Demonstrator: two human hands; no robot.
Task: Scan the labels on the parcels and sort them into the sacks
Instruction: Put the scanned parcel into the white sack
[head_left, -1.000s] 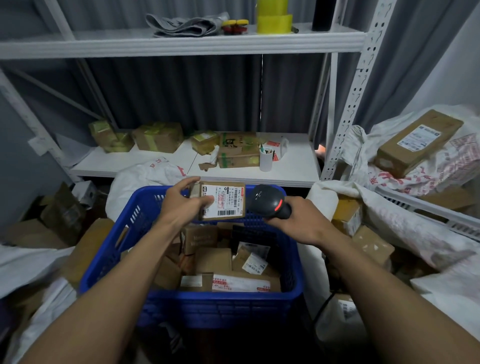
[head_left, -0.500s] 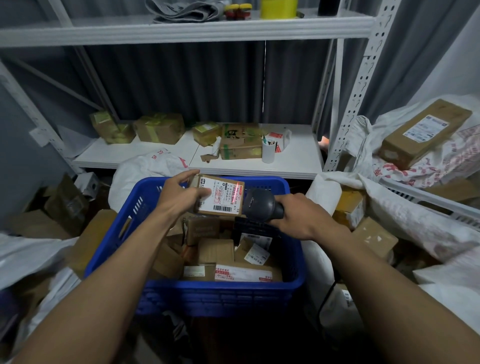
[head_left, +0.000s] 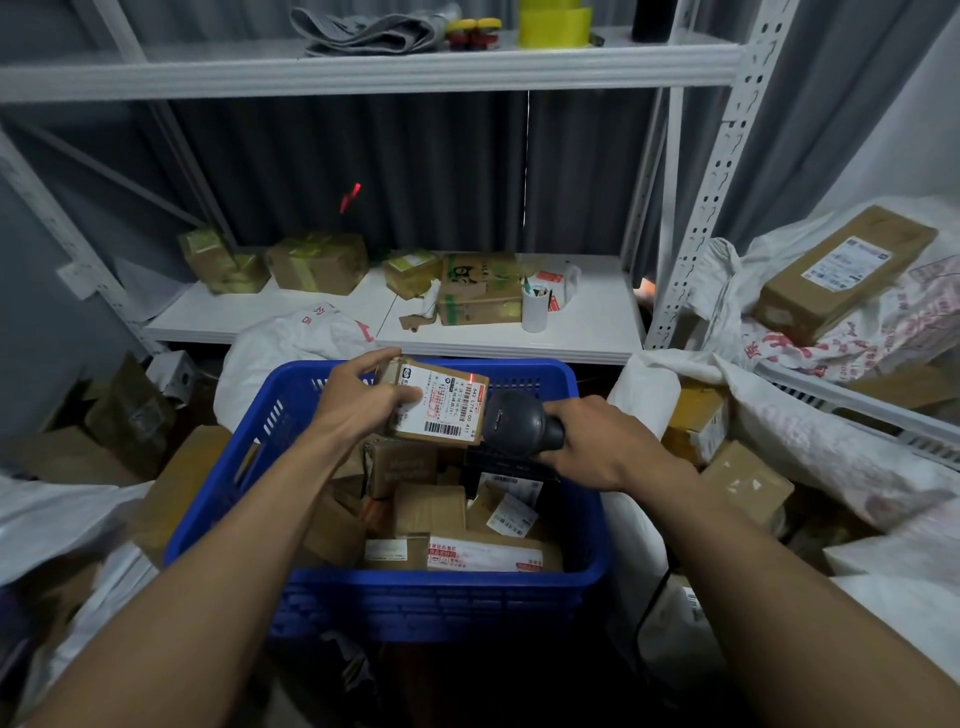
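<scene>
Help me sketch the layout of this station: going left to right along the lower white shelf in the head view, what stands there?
Small yellow-taped boxes → larger taped box → small yellow-topped box → green-printed carton → white cup of pens.

Single wide-angle view from head height, facing forward and tilted downward. Very near, centred low: a blue crate (head_left: 441, 597). Farther ahead, across the far side: white shelving (head_left: 587, 322), seen from slightly above its lower shelf. Near the right edge: a white sack (head_left: 810, 447).
</scene>
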